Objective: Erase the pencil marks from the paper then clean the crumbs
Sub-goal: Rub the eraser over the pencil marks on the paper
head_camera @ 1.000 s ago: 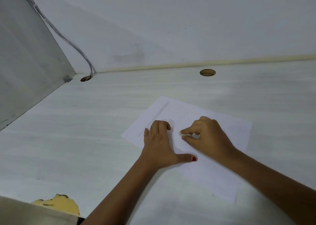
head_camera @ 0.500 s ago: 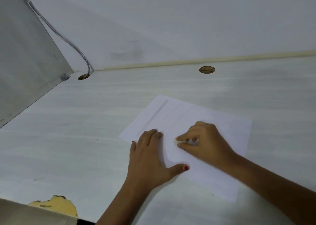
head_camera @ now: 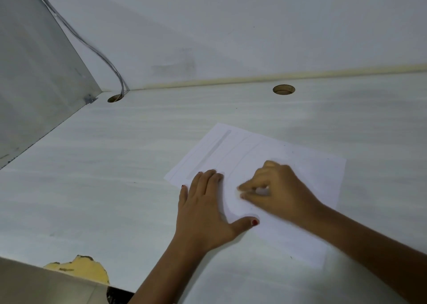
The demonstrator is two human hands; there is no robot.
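A white sheet of paper (head_camera: 307, 172) lies at an angle on the pale desk (head_camera: 115, 165), with faint grey pencil lines (head_camera: 210, 154) along its left part. My left hand (head_camera: 203, 211) lies flat on the paper's near-left edge, fingers straight and thumb spread. My right hand (head_camera: 279, 193) is blurred over the middle of the sheet; its thumb and fingers pinch a small white eraser (head_camera: 262, 191), which is pressed to the paper. A few dark specks lie on the sheet's far right part.
The desk meets a white back wall and a grey side panel (head_camera: 34, 84) on the left. Two round cable holes (head_camera: 283, 89) (head_camera: 114, 98) sit near the back edge, a grey cable (head_camera: 92, 47) running into the left one. A chipped yellow patch (head_camera: 80, 268) marks the near edge.
My left hand slid back toward me and leftward along the paper's edge, then held. My right hand with the eraser shifted slightly nearer and keeps rubbing in short strokes.
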